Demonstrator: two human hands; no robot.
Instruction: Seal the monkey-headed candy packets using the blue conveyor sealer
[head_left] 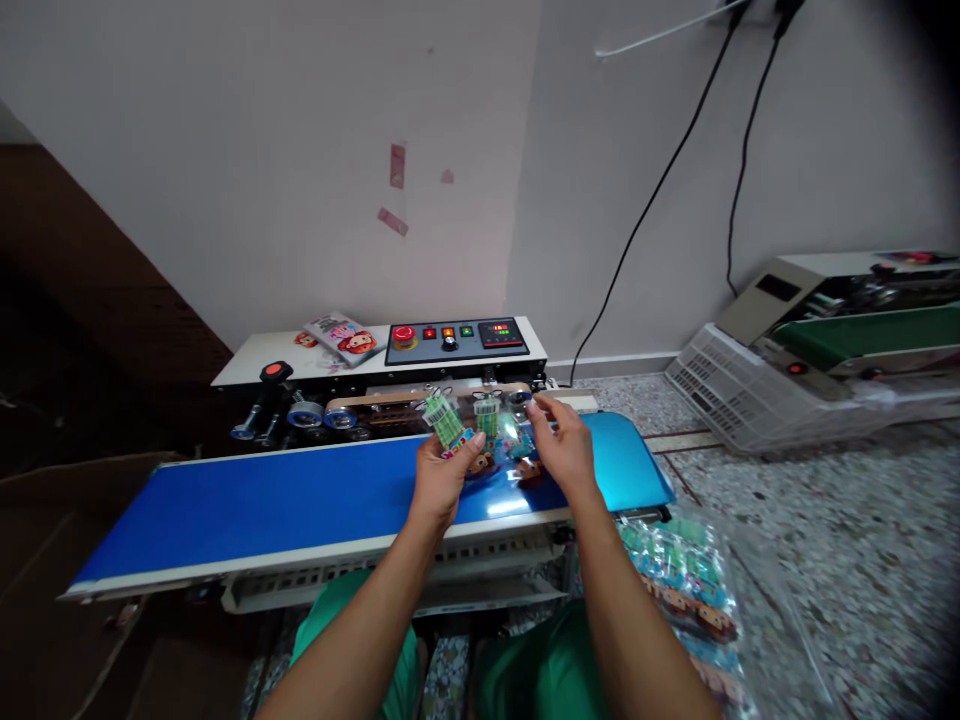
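Over the blue conveyor belt (285, 500) of the band sealer, toward the belt's right end, both hands work a cluster of small clear packets (487, 432). The left hand (441, 475) sits at the near left of the cluster, its fingers curled up and pinching one packet (446, 425), which stands tilted above the fingertips. The right hand (564, 447) is just to the right of the cluster, fingers pressed together and bent toward the packets; whether it pinches one or only touches them cannot be told. The packets lie between the two hands, above the belt and just in front of the sealing head (420, 405) that runs along the belt's far edge.

Each packet is a glossy transparent sleeve with a green printed label carrying a white barcode patch, and brown and pink cartoon figures at the lower end. Detail is blurred.

Behind the belt, the sealer's white top carries a control panel (457, 340) with a red button and small lit displays, and a printed cartoon pack (341, 335) lies left of that panel. Below the belt's right end, a heap of similar packets in a clear bag (686, 585) rests on the speckled floor (810, 540). A second sealing machine (840, 320) stands on the floor far right of the belt.
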